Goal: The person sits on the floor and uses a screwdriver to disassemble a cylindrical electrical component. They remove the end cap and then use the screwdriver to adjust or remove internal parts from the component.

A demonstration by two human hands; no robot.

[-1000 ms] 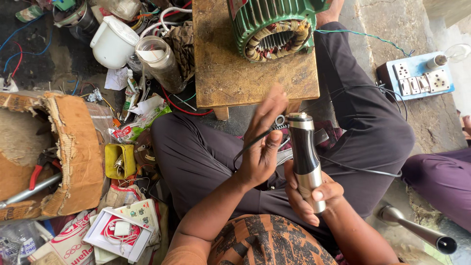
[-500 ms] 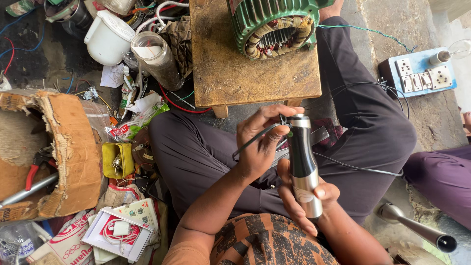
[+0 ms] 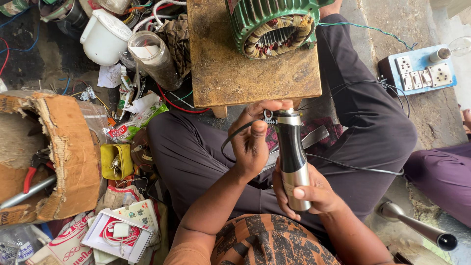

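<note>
My right hand (image 3: 305, 192) grips the lower silver end of a black and silver hand blender body (image 3: 292, 154), held upright over my lap. At the body's top end my left hand (image 3: 255, 137) pinches a small metal part (image 3: 268, 117), with a black cord (image 3: 234, 133) looping past the palm. A second black cable (image 3: 353, 168) trails across my dark trousers to the right. Just beyond my hands stands a low wooden stool (image 3: 230, 68) bearing a green motor stator (image 3: 274, 24) with exposed copper windings.
A blue switch and socket board (image 3: 417, 73) lies on the concrete at right. A metal blender shaft (image 3: 417, 226) lies at lower right beside another person's purple-clad leg (image 3: 444, 172). Left: torn cardboard box (image 3: 64, 147), red-handled pliers (image 3: 30, 176), white jug (image 3: 105, 39), clear jar (image 3: 154, 56), yellow cup (image 3: 117, 161).
My left hand has closed from an open spread onto the top end of the blender body. The body has risen slightly and turned more upright.
</note>
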